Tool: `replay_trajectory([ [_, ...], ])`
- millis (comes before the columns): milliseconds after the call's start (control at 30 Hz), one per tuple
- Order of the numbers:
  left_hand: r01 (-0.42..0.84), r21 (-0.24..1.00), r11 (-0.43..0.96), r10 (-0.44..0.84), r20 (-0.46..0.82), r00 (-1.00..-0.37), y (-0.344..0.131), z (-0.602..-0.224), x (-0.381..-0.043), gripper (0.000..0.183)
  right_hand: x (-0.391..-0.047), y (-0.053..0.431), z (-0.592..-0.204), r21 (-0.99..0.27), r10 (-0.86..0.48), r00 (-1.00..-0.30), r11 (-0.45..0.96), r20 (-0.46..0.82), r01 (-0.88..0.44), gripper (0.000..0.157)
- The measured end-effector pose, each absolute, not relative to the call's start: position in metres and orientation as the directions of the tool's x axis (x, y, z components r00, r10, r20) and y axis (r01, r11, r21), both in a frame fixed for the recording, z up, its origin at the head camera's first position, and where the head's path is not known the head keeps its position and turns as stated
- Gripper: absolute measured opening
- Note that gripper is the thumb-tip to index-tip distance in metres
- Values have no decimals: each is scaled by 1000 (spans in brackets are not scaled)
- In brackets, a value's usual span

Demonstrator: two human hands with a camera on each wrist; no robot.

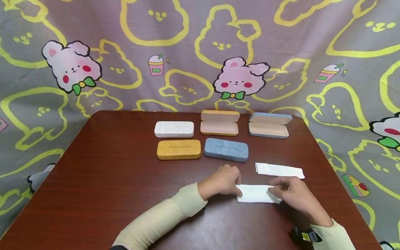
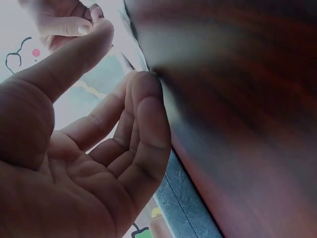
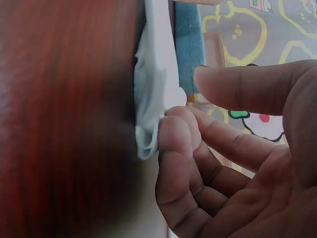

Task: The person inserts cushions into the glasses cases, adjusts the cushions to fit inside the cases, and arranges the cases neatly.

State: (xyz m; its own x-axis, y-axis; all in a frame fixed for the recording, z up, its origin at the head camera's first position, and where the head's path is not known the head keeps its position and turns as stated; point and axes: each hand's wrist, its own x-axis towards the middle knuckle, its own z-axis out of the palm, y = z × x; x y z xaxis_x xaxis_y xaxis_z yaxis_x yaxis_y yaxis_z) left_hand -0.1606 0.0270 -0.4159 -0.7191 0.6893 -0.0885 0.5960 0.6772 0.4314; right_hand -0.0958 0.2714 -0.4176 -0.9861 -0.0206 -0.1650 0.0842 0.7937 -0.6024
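Observation:
A folded white cloth (image 1: 254, 193) lies flat on the table in front of me. At its left end is my left hand (image 1: 222, 180), whose fingertips touch the edge there. My right hand (image 1: 293, 192) rests at the opposite end, its fingers against the cloth. In the right wrist view, folded layers show at the end of the cloth (image 3: 151, 99), beside the bent fingers; the thumb stands apart from them. The left wrist view likewise shows the left thumb (image 2: 69, 59) away from the bent fingers. A second folded white cloth (image 1: 279, 170) lies just beyond the right hand.
Behind the cloths are closed glasses cases: yellow (image 1: 178, 150), blue (image 1: 226, 150) and white (image 1: 174, 129). At the back, a yellow case (image 1: 219, 129) and a blue case (image 1: 268, 130) stand with lids raised. A patterned curtain (image 1: 187, 55) hangs behind the brown table (image 1: 103, 166).

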Motion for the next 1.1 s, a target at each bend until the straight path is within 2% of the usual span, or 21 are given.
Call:
replay_trajectory([
  [167, 604, 413, 681, 684, -65, -726, 28, -417, -162, 31, -94, 274, -421, -589, -9, -989, 804, -148, 81, 31],
  [267, 601, 412, 685, 682, -72, -727, 29, -417, -162, 32, -93, 275, -422, -575, -11, -991, 816, -131, 67, 26],
  [433, 587, 453, 670, 691, -94, -716, 31, -417, -159, 28, -91, 276, -425, -557, -10, -993, 829, -118, 58, 15],
  [600, 568, 526, 633, 707, -94, -701, 31, -419, -159, 25, -87, 276, -424, -595, -9, -991, 800, -135, 74, 14],
  [867, 411, 709, 572, 681, -131, -721, 27, -422, -162, 23, -86, 276, -423, -712, 10, -990, 694, -139, 107, 15],
  [1100, 247, 820, 516, 634, -172, -754, 18, -418, -170, 16, -91, 270, -416, -780, 22, -990, 613, -143, 126, 26],
])
